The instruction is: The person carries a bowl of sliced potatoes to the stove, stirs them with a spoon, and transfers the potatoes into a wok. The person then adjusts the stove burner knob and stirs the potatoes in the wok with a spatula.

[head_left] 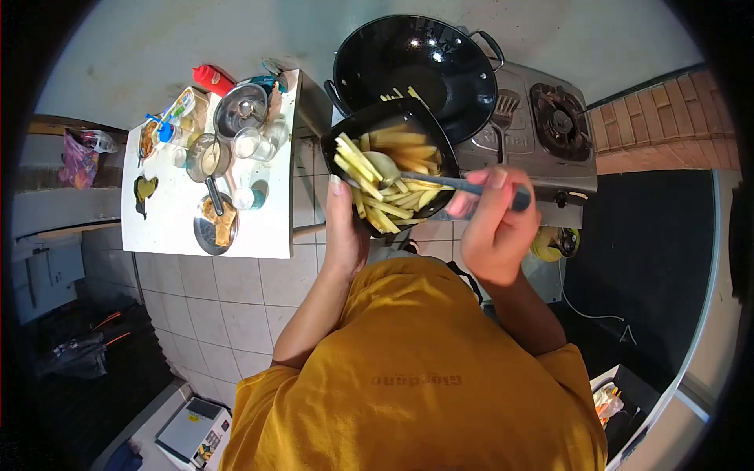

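A black square-sided bowl [393, 115] full of pale potato sticks [390, 213] is in front of me, tilted. My left hand [345, 216] grips its near left side, thumb on the rim. In my right hand [501, 231], a spoon [444, 180] with a grey handle is held between thumb and fingers, its bowl end among the sticks. Some sticks and the spoon look blurred. Just beyond the bowl, a large black wok [369, 59] rests on the stove, with a few potato sticks [414, 94] showing at its near side, partly hidden by the bowl.
A slotted spatula [504, 110] lies on the steel gas stove [577, 157], left of a bare burner [561, 122]. On the left, a white table [169, 235] carries a metal bowl [228, 118], a saucepan [206, 161], glass jars, a red squeeze bottle [212, 78] and a metal plate [206, 239].
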A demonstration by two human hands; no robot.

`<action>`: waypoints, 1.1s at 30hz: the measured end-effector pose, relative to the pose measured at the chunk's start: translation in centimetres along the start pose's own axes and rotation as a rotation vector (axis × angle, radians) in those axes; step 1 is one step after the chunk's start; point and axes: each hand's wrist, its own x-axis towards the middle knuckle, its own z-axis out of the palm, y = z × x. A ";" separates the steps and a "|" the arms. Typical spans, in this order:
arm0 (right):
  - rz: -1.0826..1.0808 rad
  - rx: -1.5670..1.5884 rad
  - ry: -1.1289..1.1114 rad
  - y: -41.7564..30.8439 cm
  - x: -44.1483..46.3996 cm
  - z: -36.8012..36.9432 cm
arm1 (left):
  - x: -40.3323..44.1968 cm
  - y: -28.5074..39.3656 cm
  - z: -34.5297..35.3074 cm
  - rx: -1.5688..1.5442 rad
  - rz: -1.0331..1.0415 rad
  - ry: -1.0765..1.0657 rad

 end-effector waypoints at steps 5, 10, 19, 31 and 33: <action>-0.229 -0.142 -0.119 -0.5 -1.2 0.1 | 0.0 0.0 -0.1 -0.023 0.004 0.029; -0.367 -0.078 -0.180 0.7 -2.3 0.3 | 0.2 -0.2 -0.9 0.027 -0.023 0.007; 0.238 0.219 0.006 2.3 -1.0 0.9 | 0.3 -0.2 -1.7 0.003 -0.015 0.033; 0.195 0.214 0.199 3.0 4.6 -0.8 | -0.1 0.1 -3.8 0.001 -0.010 0.091; 0.175 0.206 0.228 4.6 5.9 -1.0 | -0.4 0.3 -4.6 -0.002 -0.015 0.104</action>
